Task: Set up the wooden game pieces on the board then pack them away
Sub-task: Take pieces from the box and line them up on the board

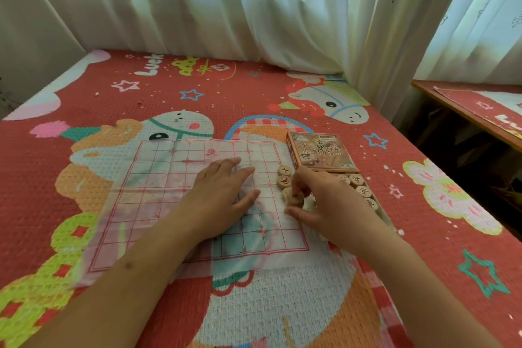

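Wooden pieces [293, 197] are pinched in the right hand [330, 206] beside the box [382, 212], while the left hand [223, 192] next to it lies flat, fingers straight, on the board [158, 178].

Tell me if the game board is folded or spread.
Spread: the board lies flat on the mat, its red grid showing edge to edge, left hand flat on it.

Board [158, 178] left half bare; pieces [284, 175] crowd right edge.

Soft daylight through white curtains [282, 8]; shadows faint; wide-angle bending at edges; slight blur on right hand [327, 200].
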Tool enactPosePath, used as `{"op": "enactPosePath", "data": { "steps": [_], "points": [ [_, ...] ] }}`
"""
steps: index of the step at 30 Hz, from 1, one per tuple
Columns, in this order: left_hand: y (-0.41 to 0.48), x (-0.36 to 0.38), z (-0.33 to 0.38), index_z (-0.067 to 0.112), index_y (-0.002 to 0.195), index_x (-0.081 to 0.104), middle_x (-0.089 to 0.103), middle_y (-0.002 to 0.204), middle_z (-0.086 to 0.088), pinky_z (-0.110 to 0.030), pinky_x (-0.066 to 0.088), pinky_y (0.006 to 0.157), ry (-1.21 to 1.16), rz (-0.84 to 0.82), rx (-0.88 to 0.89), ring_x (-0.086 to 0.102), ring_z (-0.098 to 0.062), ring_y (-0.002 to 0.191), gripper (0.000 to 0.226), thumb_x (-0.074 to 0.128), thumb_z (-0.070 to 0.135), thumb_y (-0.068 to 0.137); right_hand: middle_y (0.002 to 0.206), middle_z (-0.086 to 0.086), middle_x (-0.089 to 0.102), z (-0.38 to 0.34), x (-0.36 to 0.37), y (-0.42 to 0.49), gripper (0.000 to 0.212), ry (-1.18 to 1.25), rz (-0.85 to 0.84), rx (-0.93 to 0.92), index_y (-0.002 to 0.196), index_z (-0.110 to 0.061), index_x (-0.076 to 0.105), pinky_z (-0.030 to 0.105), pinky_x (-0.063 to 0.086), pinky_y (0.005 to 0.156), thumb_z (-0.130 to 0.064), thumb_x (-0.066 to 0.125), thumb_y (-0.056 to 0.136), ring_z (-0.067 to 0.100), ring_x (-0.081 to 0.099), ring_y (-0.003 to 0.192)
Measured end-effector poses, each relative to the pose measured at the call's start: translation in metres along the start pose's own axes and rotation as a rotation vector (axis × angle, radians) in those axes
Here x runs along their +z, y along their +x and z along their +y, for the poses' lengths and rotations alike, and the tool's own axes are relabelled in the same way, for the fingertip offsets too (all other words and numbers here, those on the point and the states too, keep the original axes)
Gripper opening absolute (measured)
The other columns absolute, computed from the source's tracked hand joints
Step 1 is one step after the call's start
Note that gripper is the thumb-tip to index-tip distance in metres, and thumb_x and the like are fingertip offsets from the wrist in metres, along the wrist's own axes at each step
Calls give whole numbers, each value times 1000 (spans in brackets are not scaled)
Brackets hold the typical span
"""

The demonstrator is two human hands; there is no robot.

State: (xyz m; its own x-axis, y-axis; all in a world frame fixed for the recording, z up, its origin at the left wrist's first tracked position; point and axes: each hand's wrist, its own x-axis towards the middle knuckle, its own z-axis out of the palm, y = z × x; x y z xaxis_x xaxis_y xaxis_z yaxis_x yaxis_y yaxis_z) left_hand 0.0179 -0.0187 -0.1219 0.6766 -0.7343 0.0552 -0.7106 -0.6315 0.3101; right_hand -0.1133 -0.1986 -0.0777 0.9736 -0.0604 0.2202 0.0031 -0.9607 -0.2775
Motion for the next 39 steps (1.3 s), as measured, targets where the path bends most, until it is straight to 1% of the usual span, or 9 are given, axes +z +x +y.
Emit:
{"op": "enactPosePath", "data": {
  "steps": [3, 8, 12, 18, 23, 27, 30, 35, 39],
  "points": [
    [0, 0, 0, 34, 152, 25, 17, 161, 2, -41, 14, 119, -6, 8, 4, 12, -19, 147, 58, 32, 56, 99, 79, -16, 53, 1, 6, -3, 33, -97, 19, -9, 87, -29, 46, 27, 37, 70, -41, 75, 76, 10, 49, 77],
    [-1, -1, 1, 34, 151, 25, 17, 161, 2, -40, 14, 118, -7, 5, -3, 11, -19, 147, 58, 33, 56, 99, 83, -17, 59, -1, 3, -10, 35, -80, 82, 54, 87, -30, 52, 34, 44, 84, -45, 78, 71, 11, 54, 84],
    [-2, -2, 1, 34, 151, 25, 17, 160, 2, -41, 14, 119, 0, 2, -4, 11, -19, 147, 58, 33, 56, 99, 79, -19, 57, 0, -6, -19, 36, -29, 283, 87, 85, -25, 58, 30, 42, 79, -51, 74, 66, 6, 52, 77],
    [-2, -1, 2, 33, 151, 26, 17, 160, 0, -42, 15, 119, 3, -3, -12, 11, -20, 147, 58, 34, 56, 98, 68, -14, 56, -7, 9, -38, 40, -229, 290, 45, 76, -27, 56, 26, 37, 67, -52, 82, 56, 8, 47, 67],
    [-2, -1, 2, 32, 152, 26, 17, 161, -1, -42, 14, 119, 12, -12, -13, 10, -21, 147, 59, 35, 56, 98, 73, -19, 57, -4, 18, -39, 34, -259, 179, 42, 77, -32, 50, 28, 37, 71, -57, 71, 68, 12, 52, 82],
    [-1, -2, 2, 32, 152, 25, 16, 161, -1, -43, 14, 120, 15, -16, -14, 10, -21, 147, 60, 35, 56, 98, 76, -20, 60, -8, 8, -47, 27, -155, 279, 74, 77, -31, 55, 30, 41, 75, -49, 75, 73, 9, 53, 83],
    [-2, -1, 2, 32, 152, 25, 16, 161, -2, -43, 14, 120, 17, -19, -19, 10, -22, 147, 60, 35, 56, 98, 75, -19, 61, -12, 4, -58, 26, -105, 311, 92, 77, -31, 58, 33, 45, 75, -53, 72, 71, 9, 55, 80],
    [-1, 0, 1, 32, 152, 25, 16, 161, -2, -43, 14, 120, 24, -25, -20, 10, -22, 147, 61, 35, 57, 98, 91, -21, 57, -13, 18, -69, 30, -127, 178, 53, 78, -34, 59, 28, 45, 80, -63, 62, 74, 4, 47, 90],
    [-1, -1, 2, 32, 152, 24, 16, 161, -2, -43, 15, 120, 25, -25, -19, 10, -22, 147, 61, 35, 57, 97, 91, -14, 57, 8, -12, -70, 23, -48, 333, 190, 80, -29, 62, 25, 42, 77, -52, 61, 81, 9, 52, 87]
  ]
}}
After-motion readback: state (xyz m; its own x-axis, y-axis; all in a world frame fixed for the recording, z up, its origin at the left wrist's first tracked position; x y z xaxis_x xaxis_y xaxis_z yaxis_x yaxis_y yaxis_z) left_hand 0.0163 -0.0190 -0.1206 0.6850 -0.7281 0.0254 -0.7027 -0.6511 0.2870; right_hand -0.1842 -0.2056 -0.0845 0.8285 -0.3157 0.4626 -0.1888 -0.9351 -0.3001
